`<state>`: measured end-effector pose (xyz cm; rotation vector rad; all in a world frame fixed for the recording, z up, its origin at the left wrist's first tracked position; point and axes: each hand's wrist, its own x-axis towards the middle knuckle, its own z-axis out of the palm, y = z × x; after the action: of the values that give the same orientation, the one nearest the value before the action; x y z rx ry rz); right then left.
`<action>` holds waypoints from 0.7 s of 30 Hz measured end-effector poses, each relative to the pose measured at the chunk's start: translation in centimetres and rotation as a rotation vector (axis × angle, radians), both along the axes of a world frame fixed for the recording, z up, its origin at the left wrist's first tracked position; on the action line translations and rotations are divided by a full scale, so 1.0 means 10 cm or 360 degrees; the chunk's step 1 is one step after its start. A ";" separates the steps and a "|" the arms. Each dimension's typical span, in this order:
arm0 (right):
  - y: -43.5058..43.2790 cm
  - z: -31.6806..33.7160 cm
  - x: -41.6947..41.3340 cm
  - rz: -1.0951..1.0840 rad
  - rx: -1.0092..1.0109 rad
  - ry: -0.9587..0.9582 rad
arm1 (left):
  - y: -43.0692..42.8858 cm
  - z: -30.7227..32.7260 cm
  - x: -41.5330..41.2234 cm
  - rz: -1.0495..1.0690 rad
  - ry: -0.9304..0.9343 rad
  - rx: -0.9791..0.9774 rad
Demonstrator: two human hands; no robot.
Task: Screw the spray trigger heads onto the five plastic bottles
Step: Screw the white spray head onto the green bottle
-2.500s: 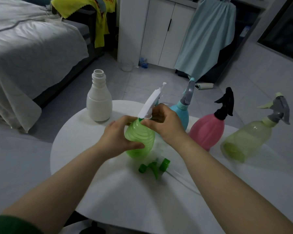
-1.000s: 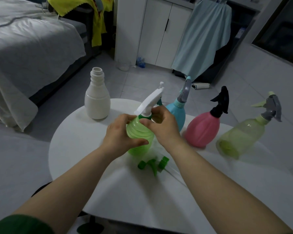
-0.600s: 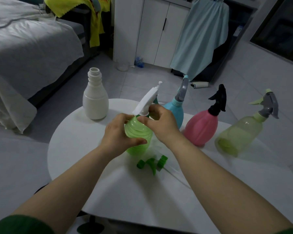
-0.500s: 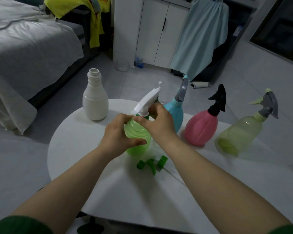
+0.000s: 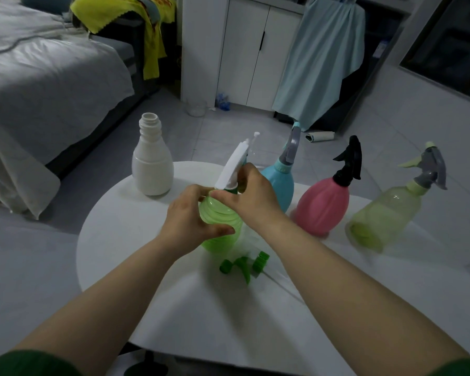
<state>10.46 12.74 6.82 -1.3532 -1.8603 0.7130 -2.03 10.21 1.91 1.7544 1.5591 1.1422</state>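
Note:
A round green bottle [image 5: 220, 229] stands mid-table. My left hand [image 5: 190, 221] wraps its body. My right hand [image 5: 251, 196] pinches the collar of the white spray trigger head [image 5: 232, 168] that sits on its neck. A loose green trigger head [image 5: 244, 264] lies on the table just in front. At the back left stands a white bottle [image 5: 152, 169] with a bare neck. To the right stand a blue bottle [image 5: 281, 185], a pink bottle [image 5: 322, 210] with a black head, and a pale yellow-green bottle [image 5: 383, 215] with a grey head.
The round white table [image 5: 125, 240] drops off at its left and near edges. A bed [image 5: 38, 85] with grey covers is at the left, white cabinets [image 5: 247, 50] and a hanging light-blue cloth [image 5: 320, 58] behind. A small roll [image 5: 320, 137] lies on the tiled floor.
My right hand has turned around the white head's collar, and the head's nozzle has swung a little to point further away. My left hand keeps its hold on the green bottle.

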 end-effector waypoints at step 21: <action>-0.01 0.07 0.14 0.0334 -0.0411 0.0187 | 0.01 0.01 -0.01 -0.0025 0.0002 -0.0063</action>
<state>11.89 12.68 7.51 -1.2510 -1.8807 1.1495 -2.16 10.29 2.05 1.7390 1.5559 1.0954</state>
